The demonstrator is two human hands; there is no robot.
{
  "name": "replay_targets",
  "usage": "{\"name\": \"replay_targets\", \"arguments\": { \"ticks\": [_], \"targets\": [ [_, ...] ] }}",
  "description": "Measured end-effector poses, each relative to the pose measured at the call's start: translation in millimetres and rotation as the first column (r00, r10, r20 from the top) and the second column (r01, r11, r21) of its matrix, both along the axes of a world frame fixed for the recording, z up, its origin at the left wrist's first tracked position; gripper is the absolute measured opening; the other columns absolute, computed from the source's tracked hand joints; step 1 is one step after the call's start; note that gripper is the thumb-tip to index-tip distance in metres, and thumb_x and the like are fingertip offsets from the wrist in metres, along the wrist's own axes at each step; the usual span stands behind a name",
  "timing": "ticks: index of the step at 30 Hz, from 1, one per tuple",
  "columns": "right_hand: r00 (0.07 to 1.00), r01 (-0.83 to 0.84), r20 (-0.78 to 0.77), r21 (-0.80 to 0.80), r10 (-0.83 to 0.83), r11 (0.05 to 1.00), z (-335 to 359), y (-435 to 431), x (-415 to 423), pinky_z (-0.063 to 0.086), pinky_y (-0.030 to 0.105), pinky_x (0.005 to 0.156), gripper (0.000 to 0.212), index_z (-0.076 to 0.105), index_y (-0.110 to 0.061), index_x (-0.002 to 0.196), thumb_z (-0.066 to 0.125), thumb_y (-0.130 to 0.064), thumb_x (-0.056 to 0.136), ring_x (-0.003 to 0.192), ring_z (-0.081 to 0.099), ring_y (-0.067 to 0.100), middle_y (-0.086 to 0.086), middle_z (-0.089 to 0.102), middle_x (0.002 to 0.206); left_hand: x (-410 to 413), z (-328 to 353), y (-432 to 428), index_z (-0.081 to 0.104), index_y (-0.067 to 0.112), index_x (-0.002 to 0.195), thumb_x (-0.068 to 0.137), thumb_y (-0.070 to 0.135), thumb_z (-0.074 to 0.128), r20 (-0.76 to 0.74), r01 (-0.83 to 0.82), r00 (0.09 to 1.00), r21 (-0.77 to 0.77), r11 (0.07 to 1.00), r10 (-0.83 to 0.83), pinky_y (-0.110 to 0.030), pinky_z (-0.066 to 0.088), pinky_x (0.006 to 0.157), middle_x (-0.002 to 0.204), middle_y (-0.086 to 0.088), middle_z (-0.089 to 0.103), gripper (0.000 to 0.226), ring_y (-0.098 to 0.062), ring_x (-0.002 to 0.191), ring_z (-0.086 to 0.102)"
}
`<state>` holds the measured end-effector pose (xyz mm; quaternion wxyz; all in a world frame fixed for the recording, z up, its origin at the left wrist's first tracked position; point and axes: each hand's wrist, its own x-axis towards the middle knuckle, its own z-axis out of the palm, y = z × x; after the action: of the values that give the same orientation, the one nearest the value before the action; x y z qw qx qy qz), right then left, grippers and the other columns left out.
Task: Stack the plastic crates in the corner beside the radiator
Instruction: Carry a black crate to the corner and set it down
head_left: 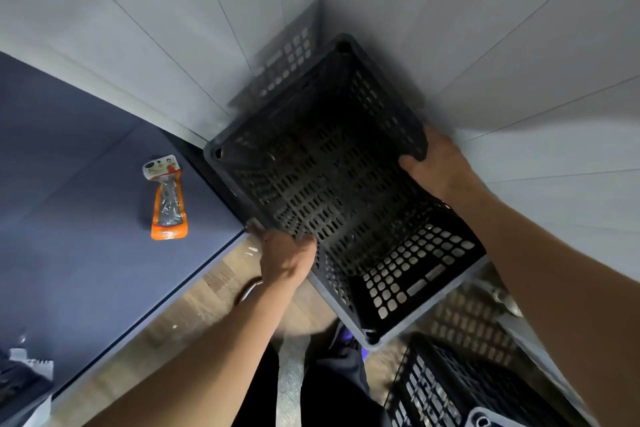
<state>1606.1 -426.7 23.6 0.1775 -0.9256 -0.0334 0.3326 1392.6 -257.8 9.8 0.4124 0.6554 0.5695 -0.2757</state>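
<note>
Nearest us, a spare crate (440,388) sits low by our legs, while our left hand (284,260) and right hand (436,163) curl tight over opposite rims of the black crate (329,184), held in the wall corner beside the blue table (69,184), seemingly atop a blurred grey crate (343,314).

The far corner of the black crate (332,184) is dissolving into motion blur, and the perforated shape (287,59) just behind it is too smeared to name surely. The fingertips of the left hand (287,260) and right hand (436,163) are hiding around the black crate's rim. Below it, a second crate (433,388) is running off the bottom edge. To its left, an orange packet (167,198) is showing print too small to read.
</note>
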Motion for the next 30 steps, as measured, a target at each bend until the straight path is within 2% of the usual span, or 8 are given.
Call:
{"name": "replay_targets", "arguments": {
  "ticks": [4,6,9,12,15,18,22,30],
  "targets": [
    [0.994,-0.106,-0.045,-0.095,0.102,0.990,-4.2,5.5,-8.0,0.032,0.052,0.116,0.085,0.026,-0.025,0.157,0.057,-0.059,0.085,0.145,0.027,0.036,0.013,0.025,0.160,1.0,0.9,0.1,0.022,-0.004,0.149,0.092,0.035,0.065,-0.001,0.066,0.998,-0.049,0.997,-0.066,-0.035,0.047,0.102,0.146,-0.024,0.043,0.081,-0.037,0.126,0.052],
    [0.980,-0.193,-0.080,-0.137,0.184,0.972,-3.6,0.7,-13.2,0.023,0.049,0.120,0.082,0.023,-0.022,0.159,0.058,-0.051,0.091,0.150,0.015,0.034,0.012,0.013,0.165,5.2,6.9,-4.9,0.022,-0.004,0.147,0.094,0.035,0.063,-0.024,0.121,0.992,-0.055,0.991,-0.123,-0.029,0.044,0.092,0.147,-0.023,0.040,0.078,-0.037,0.127,0.051],
    [0.927,-0.364,-0.151,-0.140,0.344,0.921,-3.3,-7.4,-29.4,0.017,0.044,0.123,0.082,0.018,-0.016,0.160,0.058,-0.045,0.094,0.152,0.007,0.029,0.010,0.008,0.167,13.3,13.3,-15.7,0.022,-0.003,0.143,0.093,0.034,0.064,-0.071,0.148,0.986,-0.044,0.988,-0.151,-0.027,0.040,0.080,0.146,-0.020,0.037,0.075,-0.036,0.122,0.054],
    [0.939,-0.317,-0.168,-0.094,0.299,0.944,-3.0,-9.4,-49.6,0.019,0.044,0.123,0.083,0.017,-0.015,0.159,0.059,-0.045,0.094,0.152,0.009,0.028,0.008,0.012,0.166,15.6,17.5,-24.1,0.020,-0.006,0.143,0.093,0.029,0.062,-0.096,0.227,0.969,-0.008,0.974,-0.226,-0.029,0.043,0.076,0.145,-0.023,0.035,0.074,-0.036,0.117,0.057],
    [0.948,-0.293,-0.151,-0.081,0.279,0.953,3.9,-11.2,-63.4,0.020,0.044,0.122,0.081,0.016,-0.015,0.160,0.057,-0.043,0.095,0.152,0.011,0.028,0.008,0.013,0.166,13.0,24.5,-30.0,0.016,-0.006,0.147,0.092,0.030,0.060,-0.071,0.359,0.932,0.057,0.932,-0.355,-0.038,0.049,0.090,0.146,-0.026,0.031,0.079,-0.038,0.123,0.050],
    [0.958,-0.271,-0.123,-0.073,0.261,0.960,17.6,-10.0,-73.6,0.021,0.044,0.122,0.077,0.015,-0.015,0.160,0.055,-0.038,0.098,0.152,0.013,0.029,0.009,0.014,0.166,13.7,35.6,-34.5,0.020,-0.001,0.147,0.091,0.032,0.063,-0.013,0.442,0.895,0.139,0.886,-0.445,-0.039,0.048,0.097,0.140,-0.022,0.036,0.077,-0.036,0.123,0.048],
    [0.974,-0.226,-0.030,-0.078,0.224,0.971,49.5,-11.3,-91.1,0.033,0.047,0.116,0.069,0.020,-0.014,0.158,0.052,-0.030,0.098,0.143,0.030,0.033,0.011,0.029,0.158,20.8,65.5,-42.9,0.019,0.010,0.152,0.092,0.032,0.062,0.054,0.521,0.843,0.164,0.838,-0.535,-0.046,0.047,0.101,0.145,-0.019,0.032,0.078,-0.036,0.127,0.047],
    [1.000,0.019,0.022,0.029,-0.019,0.999,134.5,-46.8,-143.1,0.043,0.043,0.105,0.054,0.039,-0.019,0.150,0.048,-0.026,0.098,0.129,0.046,0.030,0.009,0.050,0.139,27.7,156.4,-84.0,0.032,0.018,0.150,0.096,0.030,0.054,0.168,0.717,0.638,0.228,0.659,-0.752,-0.038,0.045,0.096,0.144,-0.008,0.037,0.060,-0.027,0.126,0.049]
  ]
}}
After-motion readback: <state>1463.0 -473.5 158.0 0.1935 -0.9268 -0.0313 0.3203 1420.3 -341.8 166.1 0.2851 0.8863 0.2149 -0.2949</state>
